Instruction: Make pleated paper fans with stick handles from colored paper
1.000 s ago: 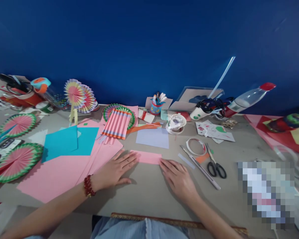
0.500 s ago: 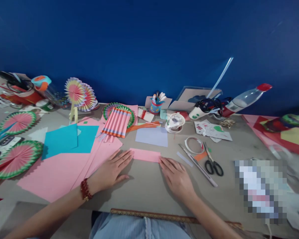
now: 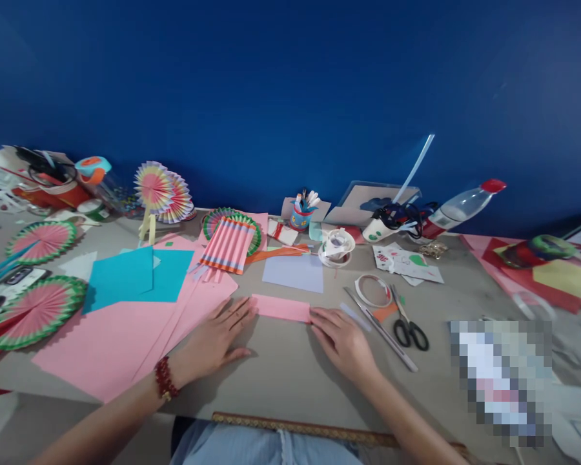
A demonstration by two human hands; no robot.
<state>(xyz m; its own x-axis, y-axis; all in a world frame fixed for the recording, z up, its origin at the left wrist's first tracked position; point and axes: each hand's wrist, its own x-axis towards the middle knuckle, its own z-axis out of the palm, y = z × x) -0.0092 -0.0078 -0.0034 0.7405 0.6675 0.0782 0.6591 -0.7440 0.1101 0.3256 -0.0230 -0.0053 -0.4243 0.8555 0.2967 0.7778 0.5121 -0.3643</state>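
A narrow pink paper strip (image 3: 281, 308), seemingly folded, lies flat on the table in front of me. My left hand (image 3: 225, 330) rests palm down, its fingertips pressing the strip's left end and its thumb held apart. At the other end, my right hand (image 3: 343, 340) lies with fingers stretched and slightly bent, fingertips on the strip's edge. Just beyond the strip is a pale lilac sheet (image 3: 293, 270). Right of my right hand are a silver-grey cutter or pen-like tool (image 3: 385, 332), black-handled scissors (image 3: 410, 326) and a roll of white tape (image 3: 372, 290).
Large pink sheets (image 3: 111, 342) and blue sheets (image 3: 121, 278) spread to the left, near round paper fans (image 3: 41, 310). A pleated pink paper piece (image 3: 228, 245) lies behind. Along the blue wall stand a pen cup (image 3: 300, 216) and a tilted plastic bottle (image 3: 465, 203).
The camera view has shifted slightly. Both hands stay at the strip's ends; the right hand's fingers look a little more bent. The strip lies in nearly the same place.
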